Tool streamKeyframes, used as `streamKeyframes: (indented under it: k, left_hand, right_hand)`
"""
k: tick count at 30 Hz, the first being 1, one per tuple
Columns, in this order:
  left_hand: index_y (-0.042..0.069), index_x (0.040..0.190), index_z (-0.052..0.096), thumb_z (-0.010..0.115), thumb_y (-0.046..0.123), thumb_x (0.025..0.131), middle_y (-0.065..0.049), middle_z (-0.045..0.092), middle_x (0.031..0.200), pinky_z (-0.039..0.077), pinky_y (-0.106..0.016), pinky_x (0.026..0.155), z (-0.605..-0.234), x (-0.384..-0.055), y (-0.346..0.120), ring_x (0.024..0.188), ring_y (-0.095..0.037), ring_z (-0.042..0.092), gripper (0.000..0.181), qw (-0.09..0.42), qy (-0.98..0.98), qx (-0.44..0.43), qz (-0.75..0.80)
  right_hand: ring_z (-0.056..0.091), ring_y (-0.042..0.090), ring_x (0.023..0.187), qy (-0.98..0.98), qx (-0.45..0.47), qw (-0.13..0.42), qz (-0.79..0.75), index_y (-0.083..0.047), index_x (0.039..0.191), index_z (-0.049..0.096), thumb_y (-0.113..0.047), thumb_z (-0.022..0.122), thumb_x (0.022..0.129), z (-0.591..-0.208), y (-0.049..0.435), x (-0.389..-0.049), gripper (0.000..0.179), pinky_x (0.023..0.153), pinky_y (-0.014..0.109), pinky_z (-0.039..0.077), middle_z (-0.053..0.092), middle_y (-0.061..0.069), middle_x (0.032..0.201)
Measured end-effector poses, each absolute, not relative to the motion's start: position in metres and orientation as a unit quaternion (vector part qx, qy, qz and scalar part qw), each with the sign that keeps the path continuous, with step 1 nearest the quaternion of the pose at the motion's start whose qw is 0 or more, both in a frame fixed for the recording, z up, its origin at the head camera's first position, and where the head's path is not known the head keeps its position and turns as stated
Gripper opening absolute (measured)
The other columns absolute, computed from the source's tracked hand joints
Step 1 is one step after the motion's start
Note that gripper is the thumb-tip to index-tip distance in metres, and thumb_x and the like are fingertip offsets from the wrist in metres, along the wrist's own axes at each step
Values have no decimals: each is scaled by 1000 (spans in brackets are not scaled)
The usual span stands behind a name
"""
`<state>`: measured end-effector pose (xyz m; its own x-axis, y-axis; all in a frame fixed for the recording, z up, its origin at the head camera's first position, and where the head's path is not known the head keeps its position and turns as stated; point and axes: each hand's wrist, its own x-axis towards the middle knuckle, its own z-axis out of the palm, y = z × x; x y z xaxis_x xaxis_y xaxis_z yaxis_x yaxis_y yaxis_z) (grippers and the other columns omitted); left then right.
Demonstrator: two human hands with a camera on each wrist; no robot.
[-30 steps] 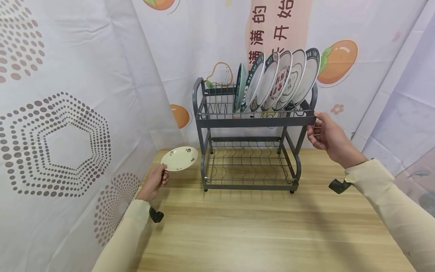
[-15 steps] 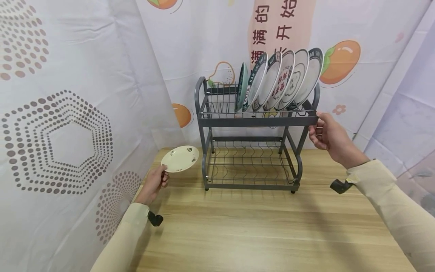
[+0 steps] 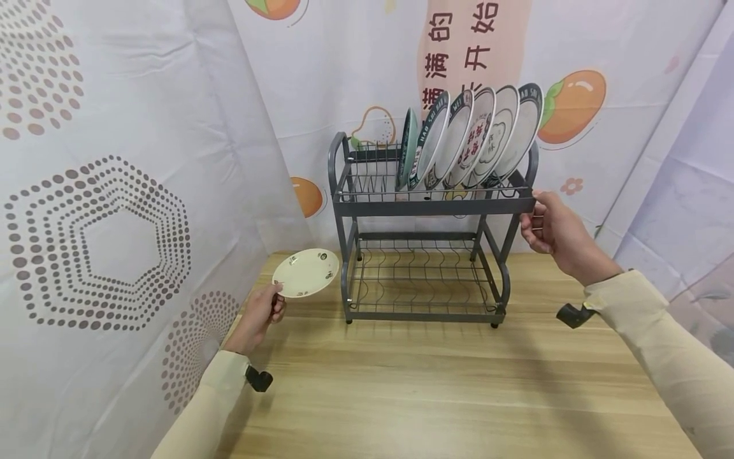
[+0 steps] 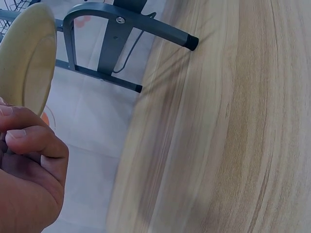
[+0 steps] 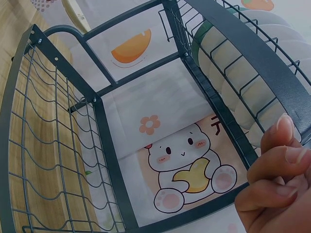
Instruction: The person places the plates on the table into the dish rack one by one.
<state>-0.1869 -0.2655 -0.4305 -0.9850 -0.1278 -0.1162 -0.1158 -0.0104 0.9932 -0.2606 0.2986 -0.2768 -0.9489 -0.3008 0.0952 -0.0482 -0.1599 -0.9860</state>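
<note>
My left hand [image 3: 258, 317] pinches the near-left rim of a small cream plate [image 3: 306, 273] with dark printed marks. The plate is in the air, left of a two-tier dark grey dish rack [image 3: 432, 207]. In the left wrist view its pale underside [image 4: 29, 53] faces the camera, with curled fingers [image 4: 36, 141] at its edge. At the rack's upper right front corner, my right hand [image 3: 564, 236] grips the tier's rail, thumb at the front and fingers curled below. Several patterned plates [image 3: 459, 143] and a green one [image 3: 408, 150] stand on edge in the upper tier.
Free slots [image 3: 369, 175] lie at the upper tier's left end. The lower tier [image 3: 424, 274] is bare wire. A wooden table [image 3: 430, 382] extends toward me, and printed curtains [image 3: 115, 357] hang close behind and at both sides.
The cream plate has shifted slightly right and its face tips a little more toward the head camera. The right hand stays at the rack's corner; the head view has drifted slightly.
</note>
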Motion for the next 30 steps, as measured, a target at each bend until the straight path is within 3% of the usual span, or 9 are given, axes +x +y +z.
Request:
streamKeyframes:
  k: [30]
  left_hand:
    - [12,69,45,42,20,110,4,44,55,32,-20,43,-415,-161,-253,44,-8,40,41,3,-702,16,-712]
  right_hand:
    - [46,8,45,632,-142,88,-757,-8,77,58,-41,39,109,-278,299,-261,50,44,31,15,56,0,63]
